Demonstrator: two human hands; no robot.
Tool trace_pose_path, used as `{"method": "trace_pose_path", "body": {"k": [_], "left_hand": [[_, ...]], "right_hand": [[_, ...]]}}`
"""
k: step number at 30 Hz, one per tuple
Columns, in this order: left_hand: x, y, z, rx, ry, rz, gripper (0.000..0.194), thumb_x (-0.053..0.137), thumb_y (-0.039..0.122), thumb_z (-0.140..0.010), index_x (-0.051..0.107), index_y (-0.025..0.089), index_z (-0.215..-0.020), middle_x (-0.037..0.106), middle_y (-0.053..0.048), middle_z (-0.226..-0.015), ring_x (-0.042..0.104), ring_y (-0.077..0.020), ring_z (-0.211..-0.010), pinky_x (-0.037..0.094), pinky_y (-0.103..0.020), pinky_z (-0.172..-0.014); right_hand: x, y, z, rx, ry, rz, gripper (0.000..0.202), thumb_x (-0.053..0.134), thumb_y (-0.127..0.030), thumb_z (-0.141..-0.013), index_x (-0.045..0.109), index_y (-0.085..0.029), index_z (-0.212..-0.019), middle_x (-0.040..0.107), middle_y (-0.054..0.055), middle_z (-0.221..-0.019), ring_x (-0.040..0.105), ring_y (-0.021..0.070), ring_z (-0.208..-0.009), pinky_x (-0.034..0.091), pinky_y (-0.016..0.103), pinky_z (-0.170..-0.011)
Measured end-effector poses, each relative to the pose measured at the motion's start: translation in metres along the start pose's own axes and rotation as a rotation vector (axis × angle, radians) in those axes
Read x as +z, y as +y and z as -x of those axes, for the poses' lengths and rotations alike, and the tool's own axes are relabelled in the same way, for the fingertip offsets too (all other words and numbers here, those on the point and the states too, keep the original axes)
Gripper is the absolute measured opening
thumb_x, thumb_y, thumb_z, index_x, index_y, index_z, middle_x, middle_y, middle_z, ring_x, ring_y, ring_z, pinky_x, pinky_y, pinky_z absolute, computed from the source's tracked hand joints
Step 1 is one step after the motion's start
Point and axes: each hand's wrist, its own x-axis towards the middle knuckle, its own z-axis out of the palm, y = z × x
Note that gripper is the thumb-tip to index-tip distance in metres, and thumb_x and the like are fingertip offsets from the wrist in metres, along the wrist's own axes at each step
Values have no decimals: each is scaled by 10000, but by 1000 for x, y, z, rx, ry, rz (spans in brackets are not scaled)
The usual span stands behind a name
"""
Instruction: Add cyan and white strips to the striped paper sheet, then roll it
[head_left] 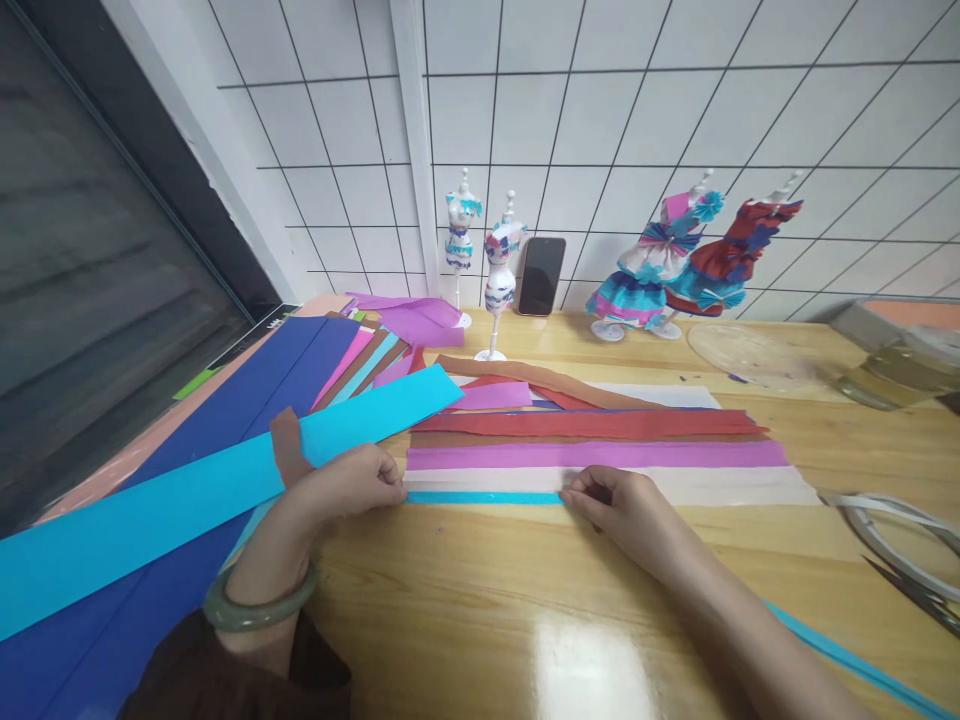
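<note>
A narrow light-blue paper strip [484, 497] is stretched low over the wooden table, along the front edge of a white paper strip [675, 486]. My left hand [360, 478] pinches its left end between thumb and fingers. Farther along, my right hand [611, 492] pinches the same strip, and its tail [847, 660] comes out beyond my right forearm. Behind the white strip lie a purple strip [600, 456] and a red strip [592, 423]. A wide light-blue paper band [150, 495] passes beside my left wrist, with a brown paper piece [287, 447] across it.
Large dark-blue paper sheets [217, 420] cover the left side. At the back stand several small dress forms [499, 265], two in paper dresses [641, 270], and a phone [541, 275] leaning on the tiled wall. Scissors [919, 595] and a glass cup [889, 370] are right.
</note>
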Motion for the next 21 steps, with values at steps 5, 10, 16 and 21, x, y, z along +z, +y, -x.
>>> {"method": "trace_pose_path", "body": {"k": [5, 10, 16, 21], "left_hand": [[1, -2, -1, -14, 4, -10, 229, 474, 296, -616, 328, 182, -482, 253, 48, -487, 221, -86, -468, 146, -256, -460], [1, -1, 0, -16, 5, 7, 203, 482, 298, -601, 367, 182, -481, 292, 46, -472, 261, -91, -463, 150, -255, -451], [0, 2, 1, 6, 4, 28, 238, 479, 317, -612, 341, 183, -471, 289, 47, -471, 243, -90, -465, 141, -261, -450], [-1, 2, 2, -2, -4, 31, 225, 489, 317, -605, 358, 184, -480, 293, 47, -476, 262, -92, -468, 157, -258, -454]], "right_hand": [[1, -1, 0, 5, 12, 30, 189, 489, -331, -732, 554, -180, -640, 551, -11, -578, 463, 123, -555, 322, 223, -517], [1, 0, -1, 5, 16, 52, 202, 482, -338, -733, 559, -175, -642, 543, -6, -568, 462, 124, -546, 317, 227, -508], [2, 1, -1, 13, 8, 50, 212, 483, -352, -736, 570, -173, -665, 536, -6, -564, 455, 124, -544, 331, 232, -520], [1, 2, -1, 15, 6, 33, 221, 494, -365, -729, 582, -172, -663, 535, -5, -551, 448, 125, -528, 330, 230, -503]]}}
